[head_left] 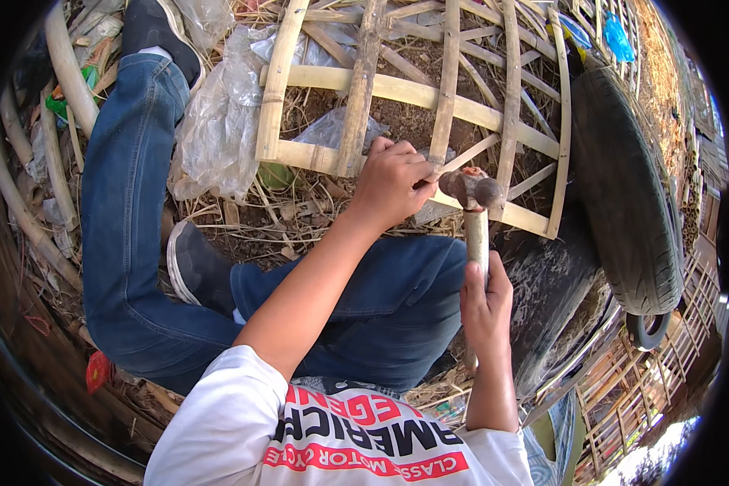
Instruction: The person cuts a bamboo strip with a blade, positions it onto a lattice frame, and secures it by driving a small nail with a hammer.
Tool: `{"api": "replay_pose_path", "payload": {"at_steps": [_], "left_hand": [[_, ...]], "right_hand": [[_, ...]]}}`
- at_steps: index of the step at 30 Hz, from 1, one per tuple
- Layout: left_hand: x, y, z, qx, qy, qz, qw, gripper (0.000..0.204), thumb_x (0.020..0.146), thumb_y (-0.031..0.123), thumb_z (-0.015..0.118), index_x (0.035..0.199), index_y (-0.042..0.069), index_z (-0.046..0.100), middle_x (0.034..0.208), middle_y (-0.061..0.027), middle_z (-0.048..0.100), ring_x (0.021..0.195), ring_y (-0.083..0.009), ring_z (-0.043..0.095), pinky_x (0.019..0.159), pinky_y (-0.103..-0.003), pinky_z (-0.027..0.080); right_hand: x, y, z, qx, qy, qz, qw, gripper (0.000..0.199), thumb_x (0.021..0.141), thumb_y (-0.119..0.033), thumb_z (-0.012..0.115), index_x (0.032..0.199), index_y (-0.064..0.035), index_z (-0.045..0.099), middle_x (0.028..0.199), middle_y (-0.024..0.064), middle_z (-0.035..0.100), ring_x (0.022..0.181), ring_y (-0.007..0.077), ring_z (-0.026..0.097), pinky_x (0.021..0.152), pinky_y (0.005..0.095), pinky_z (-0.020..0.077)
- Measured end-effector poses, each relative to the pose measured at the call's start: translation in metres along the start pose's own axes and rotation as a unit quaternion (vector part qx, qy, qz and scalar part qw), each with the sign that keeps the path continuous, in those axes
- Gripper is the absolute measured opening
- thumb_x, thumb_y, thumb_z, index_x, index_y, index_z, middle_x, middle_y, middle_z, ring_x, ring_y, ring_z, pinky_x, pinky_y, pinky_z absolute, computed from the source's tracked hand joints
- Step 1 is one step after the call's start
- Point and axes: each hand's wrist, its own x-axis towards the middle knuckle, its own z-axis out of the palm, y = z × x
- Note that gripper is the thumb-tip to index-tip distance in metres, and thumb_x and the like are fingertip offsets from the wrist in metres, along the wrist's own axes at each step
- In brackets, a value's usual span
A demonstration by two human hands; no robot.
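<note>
In my right hand (pixel 486 304) is a hammer (pixel 476 231), my fingers wrapped round its pale wooden handle. The rusty, rounded head is up beside a corner of a bamboo lattice (pixel 482 113), made of pale split slats crossing each other. My left hand (pixel 393 182) is closed at the lattice's near edge, where an upright slat (pixel 444 97) meets the lowest cross slat. Its fingertips pinch together close to the hammer head. Whatever is between them is too small or hidden to make out.
A black tyre (pixel 628 186) stands at the right of the lattice. Crumpled clear plastic (pixel 223 121) lies on the littered ground between my bent leg (pixel 130 178) and the lattice. Bamboo poles (pixel 32 202) are at far left, and more lattice panels (pixel 648 364) at lower right.
</note>
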Motion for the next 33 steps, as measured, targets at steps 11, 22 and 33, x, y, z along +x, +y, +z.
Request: {"api": "replay_pose_path", "payload": {"at_steps": [11, 22, 33], "left_hand": [[-0.004, 0.000, 0.002, -0.006, 0.010, 0.005, 1.000, 0.019, 0.065, 0.014, 0.082, 0.067, 0.012, 0.063, 0.067, 0.0019, 0.062, 0.076, -0.0191, 0.060, 0.076, -0.036, 0.039], [-0.004, 0.001, 0.006, -0.013, 0.009, 0.001, 1.000, 0.022, 0.061, 0.009, 0.081, 0.068, 0.012, 0.060, 0.067, 0.0016, 0.059, 0.071, -0.0190, 0.056, 0.072, -0.035, 0.039], [-0.004, 0.001, 0.007, -0.014, 0.025, 0.015, 0.999, 0.024, 0.060, 0.009, 0.080, 0.068, 0.012, 0.057, 0.063, 0.0009, 0.055, 0.068, -0.0207, 0.056, 0.072, -0.036, 0.040]], "right_hand": [[-0.012, -0.017, -0.007, 0.148, 0.006, 0.054, 0.987, 0.039, 0.102, -0.042, 0.053, 0.091, -0.0049, 0.049, 0.061, -0.0056, 0.042, 0.051, 0.0006, 0.039, 0.043, 0.0185, 0.0298], [-0.015, 0.007, 0.002, 0.073, 0.019, -0.026, 0.997, 0.032, 0.104, -0.035, 0.049, 0.091, -0.0056, 0.049, 0.060, -0.0049, 0.042, 0.046, 0.0016, 0.040, 0.038, 0.0180, 0.0309], [-0.021, -0.009, 0.000, 0.131, 0.029, -0.009, 0.991, 0.032, 0.103, -0.032, 0.051, 0.092, -0.0022, 0.054, 0.061, -0.0019, 0.048, 0.056, 0.0039, 0.044, 0.049, 0.0224, 0.0347]]}}
